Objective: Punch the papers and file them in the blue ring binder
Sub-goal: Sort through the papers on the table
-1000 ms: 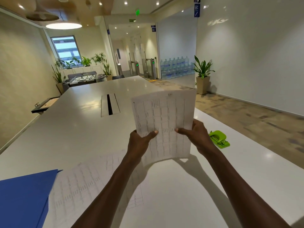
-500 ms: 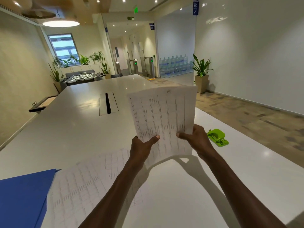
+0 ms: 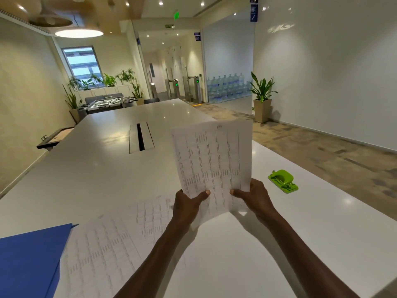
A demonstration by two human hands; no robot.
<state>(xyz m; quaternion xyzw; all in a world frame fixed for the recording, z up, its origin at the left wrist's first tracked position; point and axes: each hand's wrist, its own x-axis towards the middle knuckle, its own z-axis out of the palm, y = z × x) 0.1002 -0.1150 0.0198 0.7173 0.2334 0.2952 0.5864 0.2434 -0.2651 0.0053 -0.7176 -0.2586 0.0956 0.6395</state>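
I hold a printed sheet of paper [image 3: 212, 162] upright above the white table [image 3: 86, 173]. My left hand [image 3: 188, 206] pinches its lower left edge and my right hand [image 3: 254, 197] pinches its lower right edge. Another printed sheet [image 3: 111, 244] lies flat on the table under my left forearm. The blue ring binder [image 3: 28, 261] lies at the near left, its corner overlapped by that flat sheet. A green hole punch [image 3: 283, 180] rests on the table to the right of my right hand.
A cable slot [image 3: 140, 137] is set into the table's middle. The table's right edge runs past the punch, with carpet floor beyond. A potted plant [image 3: 262, 97] stands by the right wall. A foosball table [image 3: 105, 103] is at the far end.
The held sheet has stayed between both hands and tilted only slightly. The camera view has shifted a little, so the sheet sits higher against the room.
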